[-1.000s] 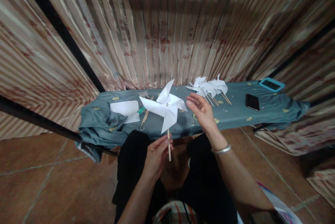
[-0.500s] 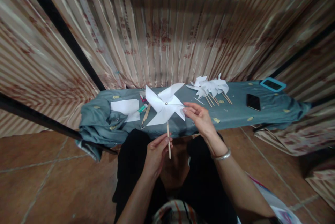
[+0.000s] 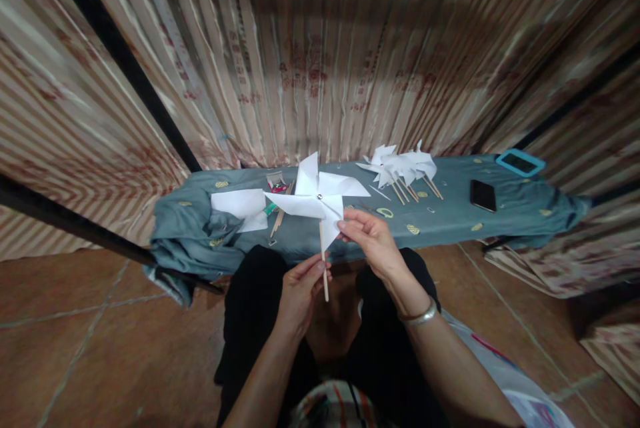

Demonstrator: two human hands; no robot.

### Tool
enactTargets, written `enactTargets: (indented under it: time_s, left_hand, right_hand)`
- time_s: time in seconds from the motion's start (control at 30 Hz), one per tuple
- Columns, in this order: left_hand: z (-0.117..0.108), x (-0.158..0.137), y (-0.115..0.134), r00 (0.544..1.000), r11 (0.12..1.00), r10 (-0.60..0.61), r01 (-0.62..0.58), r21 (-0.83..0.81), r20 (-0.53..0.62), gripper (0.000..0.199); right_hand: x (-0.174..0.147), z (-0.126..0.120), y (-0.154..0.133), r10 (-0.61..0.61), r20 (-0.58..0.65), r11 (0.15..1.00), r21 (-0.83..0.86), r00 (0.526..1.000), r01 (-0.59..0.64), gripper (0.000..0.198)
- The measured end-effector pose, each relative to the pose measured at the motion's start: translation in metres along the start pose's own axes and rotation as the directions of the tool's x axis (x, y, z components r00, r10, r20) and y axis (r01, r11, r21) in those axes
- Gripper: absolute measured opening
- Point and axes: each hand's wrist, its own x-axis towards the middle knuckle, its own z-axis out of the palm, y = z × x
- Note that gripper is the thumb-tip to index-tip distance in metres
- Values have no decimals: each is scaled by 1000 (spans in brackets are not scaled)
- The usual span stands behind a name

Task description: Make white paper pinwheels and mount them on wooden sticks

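Note:
A white paper pinwheel (image 3: 331,207) on a thin wooden stick stands upright in front of me, with a small metal pin at its centre. My left hand (image 3: 304,285) is closed round the lower stick, thumb and fingers pinching it. At the lower right blade, my right hand (image 3: 369,239) has thumb and fingertips closed on the paper edge. Behind the pinwheel, to the right, several finished white pinwheels (image 3: 400,167) lie in a row with their sticks pointing towards me.
On the cloth-covered bench (image 3: 450,225) lie white paper sheets (image 3: 239,203), a green glue stick (image 3: 270,209), loose wooden sticks (image 3: 281,216), a small open box (image 3: 276,182), green-handled scissors (image 3: 385,213), a black phone (image 3: 483,196) and a blue-framed device (image 3: 521,162). Black poles and curtains surround it.
The pinwheel's blades have turned about its pin. My right hand has moved left and slightly down with the blade, while my left hand stays on the stick. The scissors now show.

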Motion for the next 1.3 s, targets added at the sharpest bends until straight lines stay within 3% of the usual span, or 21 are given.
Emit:
enactTargets:
  time_s: [0.2, 0.47, 0.57, 0.67, 0.9, 1.0, 1.1, 1.17, 1.3]
  left_hand:
    - [1, -1, 0, 1000, 1000, 2, -2, -2, 13, 43]
    - [4, 4, -5, 999, 999, -22, 23, -32, 23, 41]
    - [10, 11, -12, 999, 998, -36, 37, -57, 27, 38]
    - [17, 19, -21, 997, 996, -58, 61, -60, 42, 38]
    - [38, 37, -39, 988, 992, -110, 115, -46, 104, 40]
    - [47, 43, -45, 984, 990, -135, 139, -26, 120, 41]
    - [50, 49, -50, 979, 986, -166, 163, 35, 114, 45]
    - [48, 53, -50, 980, 981, -179, 171, 90, 86, 48]
    - [37, 62, -42, 989, 975, -144, 134, 176, 42, 49]
  right_hand:
    - [-2, 4, 1, 12, 40, 1000, -2, 999, -12, 42]
    - [-9, 0, 13, -83, 39, 974, -208, 996, 89, 38]
    - [-10, -7, 24, -27, 62, 963, -264, 998, 43, 35]
    - [-8, -14, 34, 56, 66, 976, -215, 996, -40, 34]
    - [3, -30, 45, 152, -54, 984, -84, 987, -156, 35]
    - [11, -42, 46, 167, -89, 981, -87, 982, -175, 36]
    - [27, -61, 44, 83, -137, 982, -158, 987, -104, 36]
    - [44, -80, 41, 7, -175, 970, -238, 985, -49, 37]
    - [88, -125, 31, -48, -252, 918, -393, 966, -57, 46]
